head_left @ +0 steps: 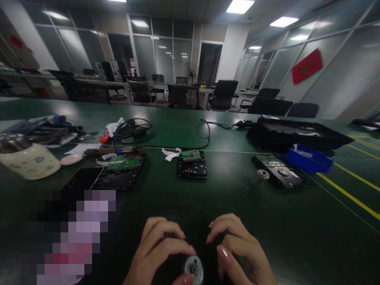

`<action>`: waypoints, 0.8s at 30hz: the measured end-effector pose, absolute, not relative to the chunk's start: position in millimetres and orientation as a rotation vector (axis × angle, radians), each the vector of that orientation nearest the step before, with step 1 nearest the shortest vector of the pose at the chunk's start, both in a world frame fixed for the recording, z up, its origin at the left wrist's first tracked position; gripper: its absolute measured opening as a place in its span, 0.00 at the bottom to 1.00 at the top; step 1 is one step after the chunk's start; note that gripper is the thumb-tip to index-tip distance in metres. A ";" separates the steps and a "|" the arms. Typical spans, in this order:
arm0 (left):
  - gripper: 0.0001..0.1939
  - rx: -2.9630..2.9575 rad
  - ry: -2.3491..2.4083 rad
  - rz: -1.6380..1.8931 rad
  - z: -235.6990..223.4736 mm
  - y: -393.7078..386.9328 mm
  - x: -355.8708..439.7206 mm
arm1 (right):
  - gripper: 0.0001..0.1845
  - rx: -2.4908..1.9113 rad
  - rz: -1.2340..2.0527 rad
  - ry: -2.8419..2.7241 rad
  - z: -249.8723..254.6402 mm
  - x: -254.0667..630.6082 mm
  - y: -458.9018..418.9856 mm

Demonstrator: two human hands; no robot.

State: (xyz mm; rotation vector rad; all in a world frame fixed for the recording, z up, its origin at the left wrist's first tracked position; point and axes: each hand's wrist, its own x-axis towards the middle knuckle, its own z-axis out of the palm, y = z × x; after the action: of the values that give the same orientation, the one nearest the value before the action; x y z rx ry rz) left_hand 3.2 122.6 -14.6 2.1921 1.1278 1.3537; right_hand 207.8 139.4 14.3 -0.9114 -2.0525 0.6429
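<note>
At the lower middle, my left hand (162,247) pinches a small cylindrical metal motor (194,269) between thumb and fingers, its round end face turned up. Just to the right of it is my right hand (242,247); its fingers are curled but apart, with nothing seen between them. A second small metal cylinder (261,178) stands upright on the green table (166,202), beyond my right hand. Straight ahead lies a hard drive (193,170) with a green circuit board (190,155) resting on its top end.
Another hard drive (283,174) lies at right by a blue bin (308,158) and a black tray (297,134). At left are a third drive (123,176), a phone (84,178), screwdrivers (118,151), a cream bottle (29,160) and a coiled black cable (133,132). Pixelation covers the lower left.
</note>
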 end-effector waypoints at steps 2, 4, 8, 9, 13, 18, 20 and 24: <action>0.06 2.211 1.133 1.332 -15.0 123.0 4.4 | 0.23 -0.965 0.666 -1.998 9.7 209.0 139.1; 0.02 2.208 1.142 1.322 -15.1 123.3 5.4 | 0.25 -1.008 0.721 -1.975 3.4 209.2 139.0; 0.03 2.180 1.151 1.303 -14.0 123.6 6.8 | 0.28 -0.992 0.892 -1.949 -8.8 209.0 138.6; 0.03 2.175 1.150 1.301 -13.6 123.5 6.9 | 0.28 -0.997 0.941 -1.932 -11.0 208.9 138.5; 0.02 2.187 1.116 1.359 -13.1 125.4 4.2 | 0.28 -1.095 1.120 -1.835 -15.3 207.8 138.5; 0.06 2.213 1.584 1.413 -21.1 140.2 -5.7 | 0.28 -1.109 1.193 -1.833 -15.4 205.2 140.0; 0.08 2.136 1.849 1.279 -26.4 146.7 -8.2 | 0.28 -1.104 1.174 -1.868 -14.8 204.4 140.3; 0.12 2.122 2.036 0.975 -33.3 151.1 -8.9 | 0.26 -1.176 1.145 -1.889 -11.9 203.5 140.2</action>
State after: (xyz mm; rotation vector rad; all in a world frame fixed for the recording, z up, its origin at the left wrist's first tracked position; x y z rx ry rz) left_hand -8.9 151.1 -33.3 2.1218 2.0360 0.9748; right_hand 203.5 140.2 -11.9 -1.1764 -1.8893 1.1449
